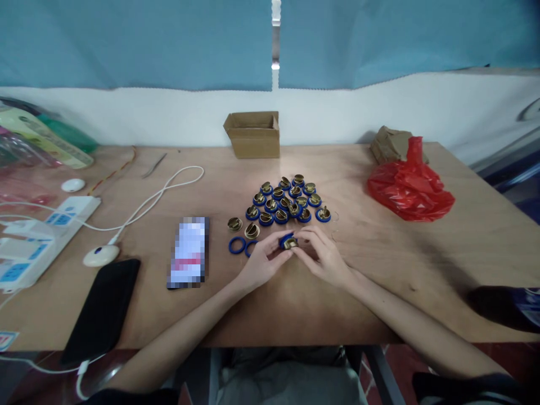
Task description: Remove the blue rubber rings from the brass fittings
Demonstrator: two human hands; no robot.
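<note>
My left hand (265, 260) and my right hand (325, 256) meet near the table's front. Between their fingertips they pinch a round brass-coloured fitting with a blue ring (289, 242), held tilted just above the wood. Its exact kind I cannot make out. Beyond my hands lie several like fittings (280, 215), each with a blue ring round its base. To the left are two brass-coloured fittings without blue rings, a farther one (235, 224) and a nearer one (252, 230). A loose blue ring (237, 245) lies in front of them; another (250, 248) is partly hidden by my left hand.
A lit phone (189, 252) and a black phone (101, 309) lie left, near a power strip (50, 242) and white cables. An open cardboard box (255, 140) stands at the back. A red plastic bag (411, 188) and a dark bottle-like object (502, 306) are right.
</note>
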